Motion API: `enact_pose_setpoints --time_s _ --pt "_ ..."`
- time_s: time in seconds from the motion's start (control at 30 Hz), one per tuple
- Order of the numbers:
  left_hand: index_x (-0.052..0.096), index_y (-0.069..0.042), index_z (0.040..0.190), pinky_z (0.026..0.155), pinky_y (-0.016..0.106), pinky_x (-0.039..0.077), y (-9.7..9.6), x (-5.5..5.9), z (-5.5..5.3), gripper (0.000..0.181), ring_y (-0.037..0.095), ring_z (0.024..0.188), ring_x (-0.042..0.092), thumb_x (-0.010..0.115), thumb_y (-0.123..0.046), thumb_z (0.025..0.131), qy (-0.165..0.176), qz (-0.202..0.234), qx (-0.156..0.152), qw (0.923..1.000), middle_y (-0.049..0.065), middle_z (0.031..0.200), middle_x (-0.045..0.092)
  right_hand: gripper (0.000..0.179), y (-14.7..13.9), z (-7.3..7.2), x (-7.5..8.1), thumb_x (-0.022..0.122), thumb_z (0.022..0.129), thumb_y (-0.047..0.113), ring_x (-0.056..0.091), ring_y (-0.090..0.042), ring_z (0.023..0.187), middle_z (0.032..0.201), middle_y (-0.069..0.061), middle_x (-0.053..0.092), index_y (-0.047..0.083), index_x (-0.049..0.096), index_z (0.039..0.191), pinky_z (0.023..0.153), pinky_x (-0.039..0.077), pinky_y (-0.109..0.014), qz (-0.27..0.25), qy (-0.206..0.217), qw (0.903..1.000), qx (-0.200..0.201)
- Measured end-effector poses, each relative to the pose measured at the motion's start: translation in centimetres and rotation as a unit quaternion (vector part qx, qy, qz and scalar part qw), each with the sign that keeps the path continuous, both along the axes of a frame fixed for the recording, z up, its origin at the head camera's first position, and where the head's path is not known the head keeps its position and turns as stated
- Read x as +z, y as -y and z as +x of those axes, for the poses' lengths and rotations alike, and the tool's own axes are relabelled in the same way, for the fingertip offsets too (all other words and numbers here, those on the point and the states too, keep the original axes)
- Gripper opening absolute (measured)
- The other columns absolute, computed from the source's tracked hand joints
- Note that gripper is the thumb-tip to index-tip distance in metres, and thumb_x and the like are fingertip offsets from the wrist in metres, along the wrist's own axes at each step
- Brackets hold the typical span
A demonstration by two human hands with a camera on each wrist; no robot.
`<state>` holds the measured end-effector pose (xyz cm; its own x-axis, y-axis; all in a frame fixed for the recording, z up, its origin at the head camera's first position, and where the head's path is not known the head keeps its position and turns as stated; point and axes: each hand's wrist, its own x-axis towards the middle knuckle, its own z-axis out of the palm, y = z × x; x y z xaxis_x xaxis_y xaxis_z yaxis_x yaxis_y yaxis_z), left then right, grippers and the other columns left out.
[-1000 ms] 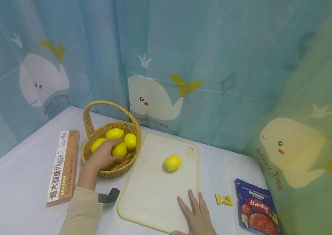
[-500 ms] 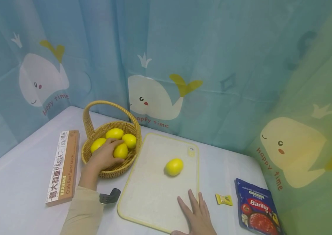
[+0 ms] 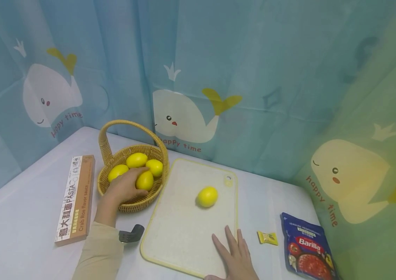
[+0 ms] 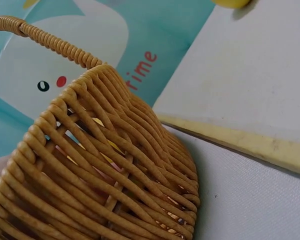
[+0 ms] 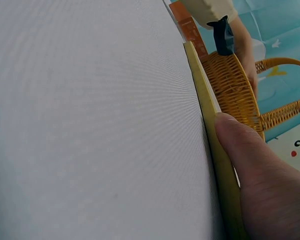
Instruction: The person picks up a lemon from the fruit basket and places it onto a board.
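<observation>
My left hand (image 3: 124, 187) reaches into a woven basket (image 3: 138, 207) and grips a yellow lemon (image 3: 145, 181) between thumb and fingers. Other lemons (image 3: 136, 160) lie around it in the basket. In the left wrist view the basket's wall (image 4: 105, 160) hides the hand's grip. A single lemon (image 3: 207, 196) lies on the white cutting board (image 3: 180, 229) with its yellow border. My right hand (image 3: 234, 254) rests on the near right part of the board, fingers spread. The right wrist view shows its thumb (image 5: 250, 150) at the board's edge.
Left of the basket lies a long pasta box (image 3: 75, 200). To the right of the board are a small yellow wrapped packet (image 3: 267, 238) and a blue Barilla sauce pouch (image 3: 306, 247). A blue whale-print curtain (image 3: 271, 77) hangs behind the table.
The left hand and the lemon it holds have shifted slightly right inside the basket. The lemon on the board has rocked a little and sits slightly nearer. My right hand has stayed still.
</observation>
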<state>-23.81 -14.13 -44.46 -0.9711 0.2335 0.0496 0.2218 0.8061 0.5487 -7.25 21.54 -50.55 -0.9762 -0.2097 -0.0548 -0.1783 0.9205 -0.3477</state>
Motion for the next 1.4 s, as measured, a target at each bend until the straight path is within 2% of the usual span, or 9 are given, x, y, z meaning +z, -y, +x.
enact_pose_setpoints --time_s 0.17,0.43,0.77,1.07,1.4 --pt "0.043 -0.018 0.142 0.103 0.062 0.037 0.02 -0.08 0.09 0.076 0.034 0.128 0.045 0.079 -0.023 0.076 0.004 0.009 0.004 0.9999 0.008 0.145 0.046 0.099 -0.09 0.04 0.04 0.062 0.063 0.078 0.008 -0.055 0.139 0.156 -0.019 0.021 0.027 0.04 0.144 0.108 0.014 -0.072 -0.002 -0.009 0.9999 0.005" --pt "0.044 -0.018 0.141 0.103 0.06 0.037 0.1 -0.33 0.05 0.077 0.034 0.127 0.046 0.08 -0.022 0.074 0.0 0.017 0.005 0.9998 0.008 0.144 0.047 0.097 -0.16 0.07 0.17 0.063 0.065 0.076 0.005 -0.054 0.14 0.157 -0.019 0.018 0.027 0.038 0.145 0.109 0.011 -0.072 -0.012 0.011 0.9999 0.004" --pt "0.041 -0.019 0.144 0.109 0.059 0.033 0.19 -0.2 -0.08 0.078 0.036 0.132 0.042 0.079 -0.02 0.076 -0.003 0.054 0.004 0.9986 0.01 0.147 0.042 0.095 0.06 0.13 0.07 0.062 0.066 0.076 0.005 -0.053 0.141 0.157 -0.018 0.017 0.029 0.039 0.145 0.109 0.009 -0.072 -0.016 0.033 0.9993 -0.005" --pt "0.039 -0.02 0.145 0.112 0.058 0.028 0.27 -0.15 -0.1 0.079 0.035 0.136 0.037 0.078 -0.018 0.077 -0.009 0.089 0.0 0.996 0.007 0.149 0.04 0.096 0.09 0.12 0.32 0.063 0.066 0.075 0.005 -0.054 0.14 0.157 -0.019 0.018 0.027 0.038 0.146 0.109 0.011 -0.072 -0.014 0.023 0.9996 0.003" --pt "0.039 -0.02 0.145 0.113 0.057 0.028 0.35 -0.04 -0.3 0.077 0.034 0.136 0.036 0.077 -0.018 0.078 -0.013 0.118 0.003 0.9929 0.007 0.15 0.038 0.096 0.26 0.06 0.77 0.062 0.066 0.076 0.003 -0.052 0.141 0.158 -0.018 0.017 0.027 0.039 0.145 0.11 0.008 -0.07 -0.014 0.044 0.9989 -0.009"
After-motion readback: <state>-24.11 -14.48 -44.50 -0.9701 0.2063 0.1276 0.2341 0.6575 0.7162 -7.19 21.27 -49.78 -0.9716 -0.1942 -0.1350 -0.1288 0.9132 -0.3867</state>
